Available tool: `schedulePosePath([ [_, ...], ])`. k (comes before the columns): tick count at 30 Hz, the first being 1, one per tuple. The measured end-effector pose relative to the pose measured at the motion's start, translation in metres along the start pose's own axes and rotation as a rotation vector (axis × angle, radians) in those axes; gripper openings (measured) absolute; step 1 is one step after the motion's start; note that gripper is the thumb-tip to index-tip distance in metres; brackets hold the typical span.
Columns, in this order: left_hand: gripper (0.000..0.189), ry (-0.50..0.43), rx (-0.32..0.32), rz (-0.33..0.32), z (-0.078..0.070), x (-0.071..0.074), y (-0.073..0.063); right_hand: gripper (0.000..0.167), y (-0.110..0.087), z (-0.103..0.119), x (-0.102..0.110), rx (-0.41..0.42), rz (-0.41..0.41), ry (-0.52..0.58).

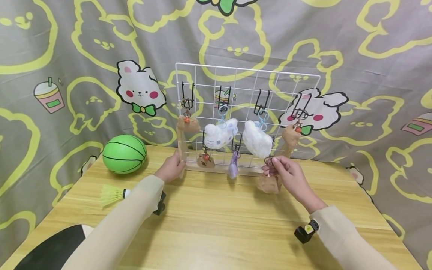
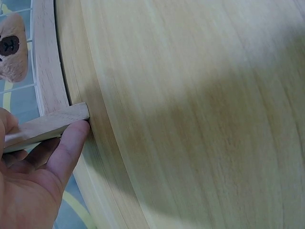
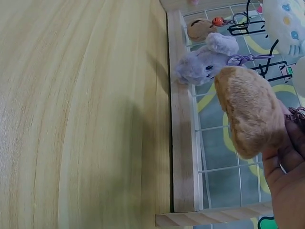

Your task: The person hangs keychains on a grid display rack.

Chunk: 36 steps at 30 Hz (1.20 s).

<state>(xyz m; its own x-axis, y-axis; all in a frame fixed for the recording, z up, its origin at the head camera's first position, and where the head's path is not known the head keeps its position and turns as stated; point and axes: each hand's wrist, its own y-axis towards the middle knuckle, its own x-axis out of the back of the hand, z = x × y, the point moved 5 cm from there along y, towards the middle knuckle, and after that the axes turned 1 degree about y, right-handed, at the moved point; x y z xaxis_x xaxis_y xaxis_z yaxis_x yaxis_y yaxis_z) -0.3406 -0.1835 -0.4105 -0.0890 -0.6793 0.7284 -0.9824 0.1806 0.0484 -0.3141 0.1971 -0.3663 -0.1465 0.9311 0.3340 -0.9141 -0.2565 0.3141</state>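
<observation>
My left hand (image 1: 171, 168) grips the left wooden post (image 1: 182, 144) of a white wire grid rack (image 1: 236, 68), low by the tabletop. In the left wrist view, the fingers and thumb are around that post (image 2: 47, 125). With thumb and fingertips, my right hand (image 1: 291, 175) pinches the metal ring of a brown plush keychain (image 1: 269, 183) in front of the rack's lower right. The brown plush (image 3: 250, 112) hangs from those fingers. Beside it on the rack are a purple plush keychain (image 1: 233, 167) and a white fluffy plush keychain (image 1: 257, 139).
More keychains hang from black hooks: a white kitten plush (image 1: 219, 135) and brown plushes at upper left (image 1: 189, 124), lower left (image 1: 206, 161) and upper right (image 1: 291, 135). A green ball (image 1: 125, 154), a yellow shuttlecock (image 1: 113, 195) and a black rounded object (image 1: 50, 251) are at left.
</observation>
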Motion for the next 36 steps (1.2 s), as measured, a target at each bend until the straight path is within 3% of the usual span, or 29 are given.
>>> schedulePosePath([
  [22, 0.057, -0.011, 0.005, -0.001, 0.0, 0.0, 0.001, 0.041, 0.007, -0.009, -0.001, -0.034, -0.011, 0.008],
  [36, 0.058, -0.007, 0.003, 0.003, -0.002, -0.001, 0.001, 0.039, -0.001, -0.016, 0.005, -0.056, -0.007, -0.012],
])
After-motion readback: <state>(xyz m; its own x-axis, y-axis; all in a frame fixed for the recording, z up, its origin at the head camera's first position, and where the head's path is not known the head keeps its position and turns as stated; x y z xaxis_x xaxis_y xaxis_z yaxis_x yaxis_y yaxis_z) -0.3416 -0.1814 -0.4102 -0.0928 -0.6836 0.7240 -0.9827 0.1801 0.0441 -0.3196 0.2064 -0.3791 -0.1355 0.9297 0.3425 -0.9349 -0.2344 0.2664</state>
